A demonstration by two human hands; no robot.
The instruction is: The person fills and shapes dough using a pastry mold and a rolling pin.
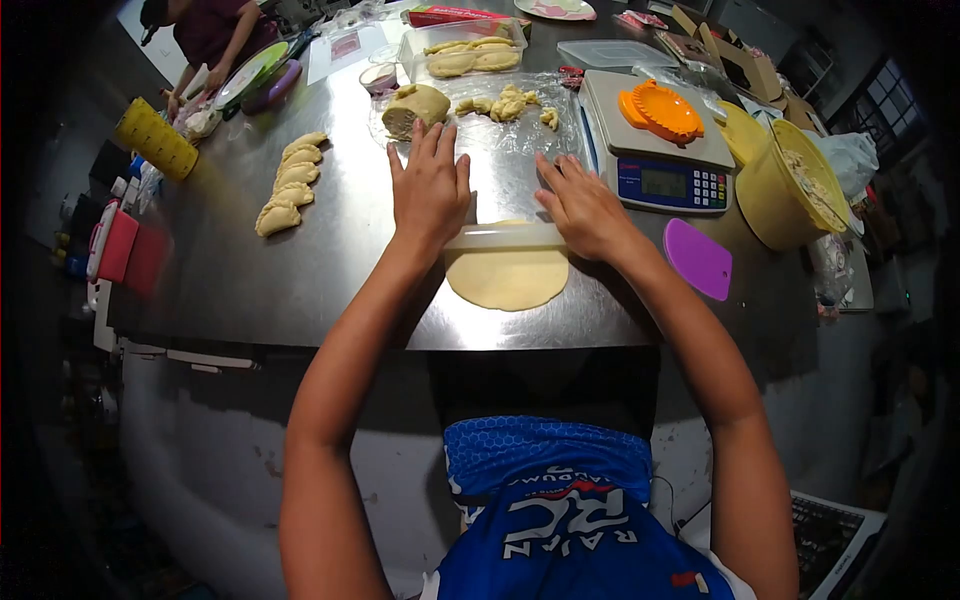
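A flat round of dough [507, 280] lies on the steel table near its front edge. Across its far part lies a pale rolling pin [507, 237]. My left hand [430, 190] is over the pin's left end, palm down, fingers stretched forward and spread. Over the right end is my right hand [585, 208], also flat with its fingers apart. The palms hide the pin's ends. Beyond my left fingertips sits a lump of dough [417, 108] on plastic wrap, with dough scraps [510, 103] to its right.
Folded pastries [292, 185] lie in a row at left. A digital scale [665, 180] carries an orange dough press [661, 111]. Nearby are a purple scraper [698, 259] and a yellow tub [790, 190]. A plastic container [462, 62] holds pastries. Another person [215, 40] stands at the far left.
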